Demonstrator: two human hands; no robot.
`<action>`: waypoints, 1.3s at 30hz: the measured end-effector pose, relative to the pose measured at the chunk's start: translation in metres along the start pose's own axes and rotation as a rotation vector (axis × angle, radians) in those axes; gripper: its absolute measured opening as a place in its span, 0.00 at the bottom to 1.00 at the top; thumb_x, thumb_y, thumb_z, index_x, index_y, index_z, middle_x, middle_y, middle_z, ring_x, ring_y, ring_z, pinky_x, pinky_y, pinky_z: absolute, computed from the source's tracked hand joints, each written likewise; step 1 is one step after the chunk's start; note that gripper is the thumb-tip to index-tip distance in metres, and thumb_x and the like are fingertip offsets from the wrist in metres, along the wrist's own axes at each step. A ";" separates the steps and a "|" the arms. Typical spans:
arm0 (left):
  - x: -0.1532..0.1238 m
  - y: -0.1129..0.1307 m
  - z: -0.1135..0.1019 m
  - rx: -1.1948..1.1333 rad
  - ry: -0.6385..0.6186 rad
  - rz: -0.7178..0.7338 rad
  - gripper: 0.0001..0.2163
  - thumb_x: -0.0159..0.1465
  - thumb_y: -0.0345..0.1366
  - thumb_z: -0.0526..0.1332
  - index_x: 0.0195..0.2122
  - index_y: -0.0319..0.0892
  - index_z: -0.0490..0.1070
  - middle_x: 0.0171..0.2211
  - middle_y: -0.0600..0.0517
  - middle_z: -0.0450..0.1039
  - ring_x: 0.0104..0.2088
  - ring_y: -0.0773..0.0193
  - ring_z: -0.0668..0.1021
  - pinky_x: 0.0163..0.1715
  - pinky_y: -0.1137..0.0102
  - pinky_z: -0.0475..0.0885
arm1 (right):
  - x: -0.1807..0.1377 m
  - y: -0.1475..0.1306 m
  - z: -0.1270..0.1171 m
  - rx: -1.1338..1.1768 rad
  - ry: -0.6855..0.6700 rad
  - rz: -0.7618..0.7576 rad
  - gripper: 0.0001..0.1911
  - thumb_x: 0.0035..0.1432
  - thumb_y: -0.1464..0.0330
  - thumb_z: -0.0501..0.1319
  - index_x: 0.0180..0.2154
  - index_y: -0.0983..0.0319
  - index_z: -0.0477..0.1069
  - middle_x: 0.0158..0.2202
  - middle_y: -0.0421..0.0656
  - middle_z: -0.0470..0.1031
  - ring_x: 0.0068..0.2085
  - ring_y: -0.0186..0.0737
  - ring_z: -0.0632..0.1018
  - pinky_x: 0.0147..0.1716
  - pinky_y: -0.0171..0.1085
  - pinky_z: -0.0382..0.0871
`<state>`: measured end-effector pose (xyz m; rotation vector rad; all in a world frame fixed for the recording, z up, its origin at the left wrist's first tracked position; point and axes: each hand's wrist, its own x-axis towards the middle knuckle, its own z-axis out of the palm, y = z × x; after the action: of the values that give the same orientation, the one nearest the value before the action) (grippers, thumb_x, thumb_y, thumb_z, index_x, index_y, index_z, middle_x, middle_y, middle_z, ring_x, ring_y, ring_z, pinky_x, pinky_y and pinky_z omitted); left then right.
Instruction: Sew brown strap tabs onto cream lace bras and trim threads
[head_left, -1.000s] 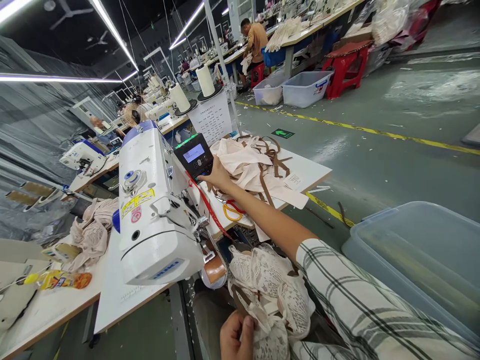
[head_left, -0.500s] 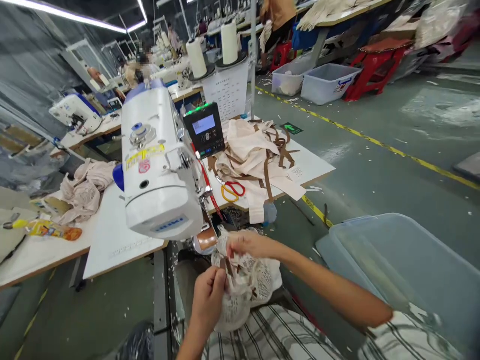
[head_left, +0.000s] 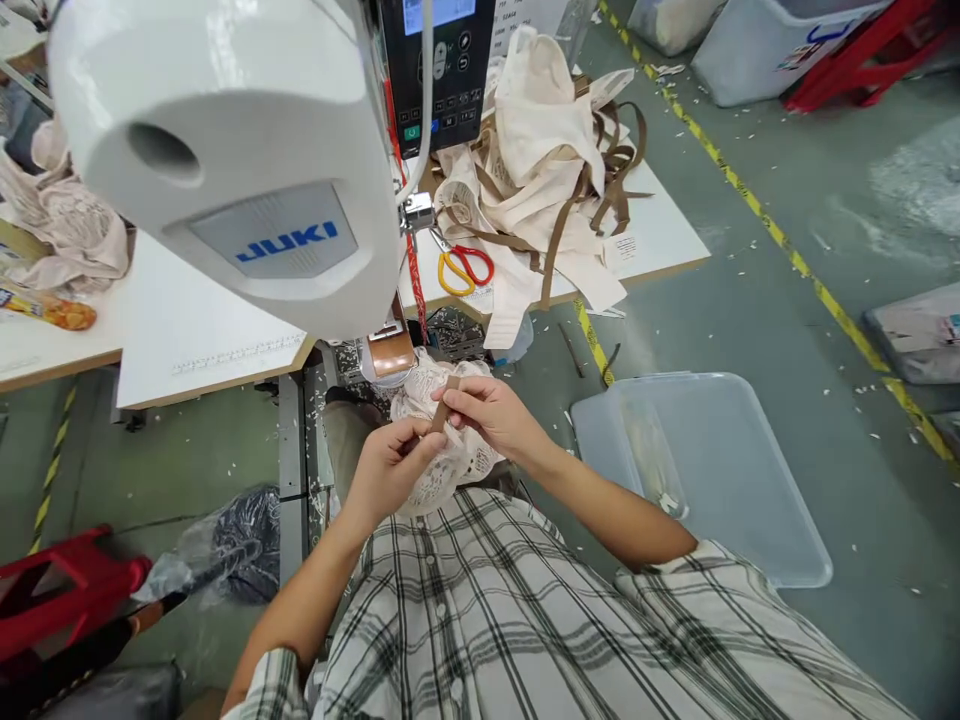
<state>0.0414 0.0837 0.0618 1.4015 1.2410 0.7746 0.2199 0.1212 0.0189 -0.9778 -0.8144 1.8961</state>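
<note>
My left hand (head_left: 390, 466) and my right hand (head_left: 491, 411) meet over my lap, both pinching a short brown strap (head_left: 444, 400). Under them lies a bundle of white lace fabric (head_left: 442, 462). The white JUKI sewing machine (head_left: 247, 150) looms just above the hands. A roll of brown tape (head_left: 390, 355) hangs below the machine's head. A pile of cream fabric pieces with brown straps (head_left: 544, 160) lies on the white table (head_left: 660, 235) beyond, beside red and yellow scissors (head_left: 461, 268).
The machine's black control panel (head_left: 442, 60) stands upright behind the needle. A clear plastic bin (head_left: 712, 470) sits on the floor at my right. More bins (head_left: 757, 45) stand far right. Pink fabric (head_left: 64, 225) lies on the left table. A red stool (head_left: 67, 590) stands lower left.
My right hand came back from the control panel to my lap and joined the left on the strap. The view tilted down and closer to the machine.
</note>
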 end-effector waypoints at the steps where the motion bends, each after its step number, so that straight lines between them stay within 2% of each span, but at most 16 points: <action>1: -0.001 -0.001 0.000 -0.021 0.013 -0.005 0.13 0.65 0.46 0.64 0.34 0.40 0.79 0.29 0.50 0.78 0.28 0.64 0.76 0.27 0.71 0.71 | 0.000 -0.002 -0.001 -0.017 -0.013 -0.017 0.17 0.51 0.54 0.73 0.34 0.60 0.80 0.25 0.38 0.72 0.26 0.32 0.70 0.26 0.33 0.65; 4: -0.003 -0.004 0.000 -0.061 0.068 -0.011 0.11 0.64 0.44 0.66 0.38 0.41 0.81 0.34 0.48 0.81 0.31 0.63 0.79 0.30 0.70 0.74 | 0.004 -0.007 -0.007 -0.026 0.036 -0.088 0.17 0.52 0.54 0.73 0.38 0.58 0.80 0.27 0.38 0.74 0.27 0.32 0.73 0.27 0.33 0.68; 7: -0.003 -0.008 0.001 -0.098 0.150 -0.024 0.12 0.63 0.43 0.67 0.42 0.42 0.79 0.37 0.47 0.82 0.33 0.62 0.81 0.32 0.70 0.76 | 0.009 -0.015 -0.015 -0.044 0.114 -0.135 0.17 0.53 0.53 0.72 0.36 0.59 0.78 0.26 0.38 0.75 0.26 0.32 0.73 0.27 0.33 0.70; 12: 0.002 -0.010 0.001 -0.235 0.198 -0.089 0.21 0.63 0.46 0.68 0.52 0.42 0.69 0.35 0.48 0.81 0.36 0.60 0.83 0.34 0.69 0.77 | 0.011 -0.024 -0.017 -0.127 0.034 -0.155 0.16 0.53 0.55 0.72 0.36 0.59 0.78 0.31 0.40 0.78 0.27 0.32 0.75 0.28 0.34 0.73; 15: 0.003 -0.010 0.001 -0.243 0.202 -0.106 0.21 0.63 0.46 0.68 0.52 0.42 0.67 0.33 0.49 0.80 0.35 0.61 0.83 0.32 0.70 0.76 | 0.010 -0.024 -0.013 -0.160 0.000 -0.163 0.15 0.53 0.56 0.72 0.36 0.58 0.77 0.34 0.41 0.78 0.30 0.33 0.77 0.31 0.35 0.75; 18: 0.001 -0.009 0.002 -0.148 0.214 -0.073 0.15 0.66 0.45 0.65 0.47 0.43 0.66 0.31 0.51 0.79 0.32 0.63 0.82 0.30 0.73 0.73 | 0.010 -0.026 -0.010 -0.190 -0.012 -0.174 0.14 0.54 0.57 0.72 0.34 0.58 0.75 0.33 0.40 0.76 0.30 0.33 0.76 0.32 0.36 0.75; 20: -0.001 -0.006 0.003 0.042 0.243 -0.003 0.09 0.68 0.42 0.62 0.42 0.43 0.66 0.27 0.55 0.76 0.26 0.67 0.78 0.26 0.75 0.69 | 0.011 -0.031 -0.008 -0.206 -0.009 -0.196 0.14 0.54 0.56 0.72 0.34 0.58 0.75 0.32 0.40 0.76 0.29 0.33 0.76 0.31 0.36 0.74; 22: 0.001 0.002 0.003 0.254 0.246 0.126 0.05 0.70 0.38 0.60 0.39 0.43 0.69 0.25 0.56 0.75 0.23 0.70 0.75 0.25 0.75 0.67 | 0.016 -0.038 -0.005 -0.229 0.005 -0.227 0.15 0.54 0.55 0.72 0.33 0.58 0.75 0.31 0.40 0.76 0.28 0.33 0.75 0.29 0.36 0.74; 25: 0.013 0.016 -0.003 0.457 0.261 0.378 0.06 0.71 0.34 0.58 0.42 0.43 0.74 0.33 0.52 0.80 0.32 0.67 0.80 0.34 0.74 0.72 | 0.029 -0.052 -0.001 -0.280 0.027 -0.276 0.16 0.56 0.53 0.70 0.34 0.59 0.74 0.27 0.39 0.75 0.27 0.33 0.76 0.28 0.35 0.73; 27: 0.025 0.021 -0.010 0.569 0.361 0.529 0.08 0.71 0.32 0.58 0.45 0.43 0.77 0.40 0.49 0.82 0.41 0.64 0.82 0.42 0.72 0.74 | 0.042 -0.061 0.002 -0.329 0.034 -0.298 0.18 0.56 0.52 0.69 0.32 0.59 0.72 0.24 0.38 0.74 0.26 0.34 0.76 0.28 0.34 0.71; 29: 0.036 0.020 -0.018 0.695 0.476 0.586 0.09 0.71 0.31 0.58 0.46 0.43 0.78 0.44 0.47 0.81 0.46 0.62 0.81 0.45 0.71 0.74 | 0.055 -0.068 0.006 -0.407 0.030 -0.317 0.18 0.57 0.52 0.68 0.32 0.60 0.71 0.24 0.38 0.74 0.26 0.34 0.76 0.27 0.34 0.70; 32: 0.042 0.014 -0.026 0.827 0.557 0.468 0.10 0.71 0.33 0.59 0.47 0.43 0.79 0.45 0.46 0.78 0.41 0.64 0.80 0.38 0.72 0.73 | 0.072 -0.072 0.011 -0.530 0.019 -0.360 0.15 0.58 0.56 0.67 0.34 0.61 0.72 0.27 0.38 0.74 0.25 0.32 0.73 0.26 0.33 0.67; 35: 0.037 0.011 -0.030 0.870 0.539 0.357 0.12 0.71 0.37 0.58 0.50 0.44 0.80 0.41 0.46 0.74 0.32 0.67 0.76 0.30 0.72 0.68 | 0.086 -0.071 0.016 -0.647 0.069 -0.475 0.11 0.58 0.60 0.66 0.34 0.61 0.73 0.28 0.38 0.74 0.27 0.33 0.72 0.28 0.34 0.66; 37: 0.033 0.010 -0.036 0.855 0.461 0.313 0.14 0.72 0.39 0.56 0.53 0.44 0.78 0.37 0.48 0.73 0.32 0.66 0.75 0.30 0.72 0.68 | 0.092 -0.070 0.019 -0.713 0.111 -0.581 0.08 0.58 0.62 0.66 0.32 0.60 0.75 0.31 0.40 0.76 0.33 0.36 0.74 0.33 0.35 0.68; 39: 0.030 0.007 -0.045 0.787 0.332 0.248 0.16 0.72 0.40 0.55 0.57 0.46 0.75 0.34 0.50 0.76 0.30 0.66 0.75 0.31 0.73 0.68 | 0.097 -0.069 0.022 -0.728 0.106 -0.657 0.06 0.58 0.65 0.65 0.32 0.60 0.76 0.39 0.43 0.79 0.42 0.41 0.77 0.39 0.38 0.70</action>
<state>0.0088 0.1258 0.0740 2.1519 1.7621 0.7344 0.1932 0.2334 0.0554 -1.0331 -1.5846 0.9754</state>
